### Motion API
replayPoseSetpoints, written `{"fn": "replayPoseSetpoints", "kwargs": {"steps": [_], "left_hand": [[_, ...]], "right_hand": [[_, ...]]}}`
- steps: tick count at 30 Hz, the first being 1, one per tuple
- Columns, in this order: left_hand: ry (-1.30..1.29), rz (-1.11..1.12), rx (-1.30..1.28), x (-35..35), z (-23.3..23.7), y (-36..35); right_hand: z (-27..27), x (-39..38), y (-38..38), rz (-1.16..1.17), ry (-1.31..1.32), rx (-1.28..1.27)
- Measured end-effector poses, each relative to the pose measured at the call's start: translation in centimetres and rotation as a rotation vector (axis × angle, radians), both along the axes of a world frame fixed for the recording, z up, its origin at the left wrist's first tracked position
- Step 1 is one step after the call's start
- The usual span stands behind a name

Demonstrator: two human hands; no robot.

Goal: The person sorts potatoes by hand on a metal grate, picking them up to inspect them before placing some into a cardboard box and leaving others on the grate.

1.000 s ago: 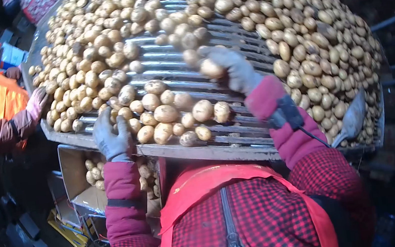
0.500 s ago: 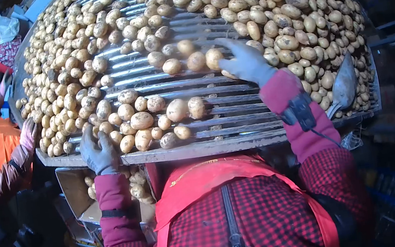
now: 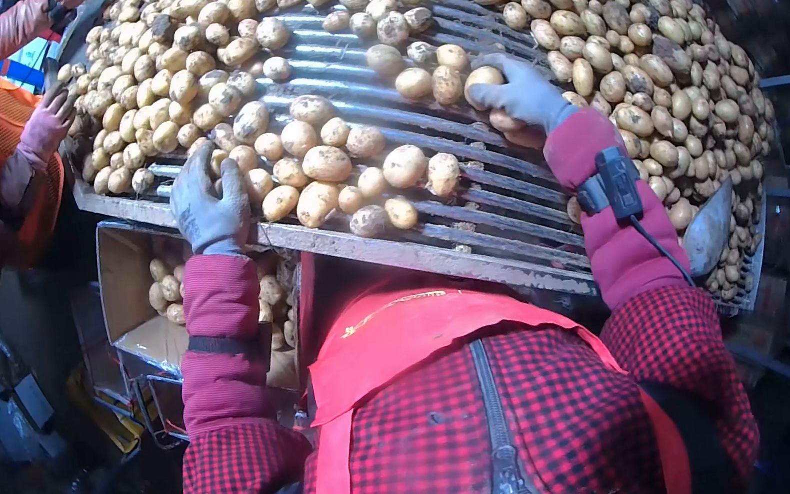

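Many potatoes lie on a slatted metal table point(image 3: 520, 273). My left hand point(image 3: 209, 200), in a grey glove, is at the table's front edge, fingers apart beside a group of potatoes point(image 3: 326, 164); nothing shows in its grip. My right hand point(image 3: 523, 95), gloved too, is over the slats at the right of a short row of potatoes. Its fingers are bent round a potato point(image 3: 483, 85) at the end of that row. Another potato point(image 3: 522, 133) is under its palm.
A cardboard box point(image 3: 134, 294) holding potatoes stands below the front edge. A metal scoop point(image 3: 710, 228) lies on the pile at the right. At the left a co-worker in an orange vest point(image 3: 3, 150) has a gloved hand at the table edge.
The view has turned, so the table edge now slopes down to the right. My right hand has closed in on the potato at the row's end. My left hand remains beside the front potatoes.
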State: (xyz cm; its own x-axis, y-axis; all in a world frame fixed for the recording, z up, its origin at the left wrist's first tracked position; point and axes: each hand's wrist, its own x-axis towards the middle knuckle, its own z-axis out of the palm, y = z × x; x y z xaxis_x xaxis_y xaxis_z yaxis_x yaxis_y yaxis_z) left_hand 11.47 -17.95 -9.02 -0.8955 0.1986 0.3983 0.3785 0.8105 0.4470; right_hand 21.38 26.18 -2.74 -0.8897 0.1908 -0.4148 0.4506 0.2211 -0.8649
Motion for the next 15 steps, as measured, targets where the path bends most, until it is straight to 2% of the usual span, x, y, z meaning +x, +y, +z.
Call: {"fn": "replayPoseSetpoints", "kwargs": {"steps": [1, 2, 3, 5, 7, 8, 9, 10, 11, 13, 15], "left_hand": [[0.001, 0.005, -0.013, 0.1, 0.1, 0.0], [0.003, 0.009, -0.024, 0.1, 0.2, 0.0], [0.003, 0.011, -0.035, 0.2, 0.3, 0.2], [0.004, -0.018, 0.052, 0.6, 1.0, 0.4], [0.039, -0.034, 0.185, 1.5, 2.8, 1.8], [-0.024, -0.147, 0.398, 2.9, 3.9, 3.1], [0.08, -0.328, 0.295, 4.1, 5.2, 3.7], [0.071, -0.444, 0.3, 6.0, 7.0, 5.3], [0.055, -0.561, 0.306, 7.8, 8.9, 6.8], [0.077, -0.699, 0.194, 9.3, 9.9, 8.6], [-0.005, -0.725, 0.186, 10.5, 9.2, 8.6]], "right_hand": [[0.0, 0.4, 0.0, -0.135, 0.0, -0.289], [0.0, 0.8, 0.0, -0.145, 0.026, -0.578], [2.4, 2.1, -2.8, -0.2, 0.165, -0.59], [3.7, 2.7, -5.1, -0.305, 0.084, -0.726], [2.7, 2.3, -6.7, -0.12, 0.173, -0.716], [2.5, 2.2, -7.8, -0.135, 0.121, -0.853], [2.6, 2.2, -9.0, -0.156, 0.062, -0.984], [3.4, 2.6, -10.9, -0.043, 0.153, -0.776], [3.4, 2.9, -12.2, 0.06, 0.241, -0.699], [2.5, 3.9, -14.9, 0.251, 0.41, -0.695], [1.7, 4.9, -16.6, 0.295, 0.384, -0.731]]}}
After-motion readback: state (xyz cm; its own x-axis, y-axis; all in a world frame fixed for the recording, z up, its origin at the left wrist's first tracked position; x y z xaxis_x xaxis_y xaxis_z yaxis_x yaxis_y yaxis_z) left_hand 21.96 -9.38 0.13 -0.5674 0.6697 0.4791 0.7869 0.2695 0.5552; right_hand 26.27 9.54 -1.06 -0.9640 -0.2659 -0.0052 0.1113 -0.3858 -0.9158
